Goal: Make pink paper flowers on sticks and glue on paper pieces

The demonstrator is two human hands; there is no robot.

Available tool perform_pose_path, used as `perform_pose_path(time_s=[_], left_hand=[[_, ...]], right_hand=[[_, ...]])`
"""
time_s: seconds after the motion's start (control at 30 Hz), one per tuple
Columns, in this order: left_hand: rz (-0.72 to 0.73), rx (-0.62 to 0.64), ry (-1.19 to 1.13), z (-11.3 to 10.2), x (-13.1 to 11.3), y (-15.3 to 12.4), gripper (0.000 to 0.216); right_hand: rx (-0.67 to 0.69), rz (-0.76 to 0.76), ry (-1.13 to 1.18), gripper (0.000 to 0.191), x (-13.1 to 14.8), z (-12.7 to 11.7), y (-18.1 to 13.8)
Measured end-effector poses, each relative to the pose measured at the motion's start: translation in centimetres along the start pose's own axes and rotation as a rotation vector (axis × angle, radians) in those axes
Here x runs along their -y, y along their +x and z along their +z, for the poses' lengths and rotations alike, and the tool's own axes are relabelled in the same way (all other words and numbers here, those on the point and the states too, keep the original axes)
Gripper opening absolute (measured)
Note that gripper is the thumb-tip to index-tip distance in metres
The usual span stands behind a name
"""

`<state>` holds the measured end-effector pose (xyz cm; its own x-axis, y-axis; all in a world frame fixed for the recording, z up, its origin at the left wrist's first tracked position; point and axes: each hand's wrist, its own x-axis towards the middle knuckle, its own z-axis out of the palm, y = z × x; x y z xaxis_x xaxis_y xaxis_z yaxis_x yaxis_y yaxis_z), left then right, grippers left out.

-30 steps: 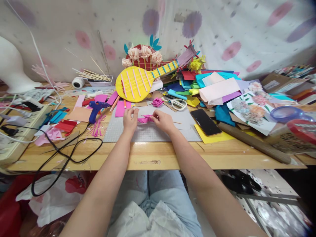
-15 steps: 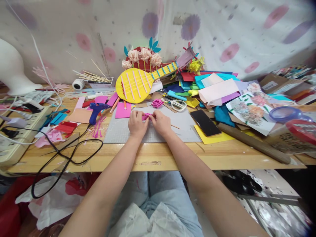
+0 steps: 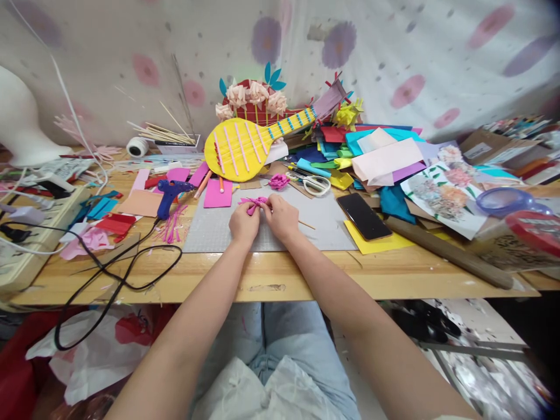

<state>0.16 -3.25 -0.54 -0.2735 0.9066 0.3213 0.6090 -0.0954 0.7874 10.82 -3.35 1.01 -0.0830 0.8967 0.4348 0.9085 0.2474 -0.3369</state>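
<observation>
Both hands meet over a grey cutting mat [image 3: 210,230]. Between their fingertips is a piece of magenta crepe paper [image 3: 256,203], folded or gathered, with its tips sticking out above the fingers. My left hand [image 3: 243,224] is closed on its lower side, and my right hand [image 3: 282,217] pinches it from the right. A thin wooden stick [image 3: 307,224] shows beside the right hand; its other end is hidden. Just beyond the hands lies a finished-looking magenta paper flower [image 3: 279,182]. A flat magenta paper square [image 3: 217,193] rests at the mat's left back edge.
A blue glue gun [image 3: 168,198] with a looping black cord stands left. Behind the mat leans a yellow paper lute [image 3: 238,150]. White-handled scissors [image 3: 315,185], a phone [image 3: 364,217], a wooden rod [image 3: 448,254] and piled coloured paper [image 3: 387,160] lie to the right.
The left fingers have curled lower around the magenta paper, so more of it shows above the hands. The right hand has shifted slightly left.
</observation>
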Motion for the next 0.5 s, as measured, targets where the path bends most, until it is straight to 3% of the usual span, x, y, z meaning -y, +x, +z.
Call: perform_pose_path(time_s=[0.2, 0.5], left_hand=[[-0.063, 0.01, -0.065, 0.11, 0.24, 0.06, 0.015], [-0.04, -0.012, -0.042, -0.03, 0.15, -0.14, 0.015]], right_hand=[[0.029, 0.017, 0.004, 0.026, 0.14, -0.1, -0.09], [0.07, 0.014, -0.028, 0.03, 0.24, -0.29, -0.15]])
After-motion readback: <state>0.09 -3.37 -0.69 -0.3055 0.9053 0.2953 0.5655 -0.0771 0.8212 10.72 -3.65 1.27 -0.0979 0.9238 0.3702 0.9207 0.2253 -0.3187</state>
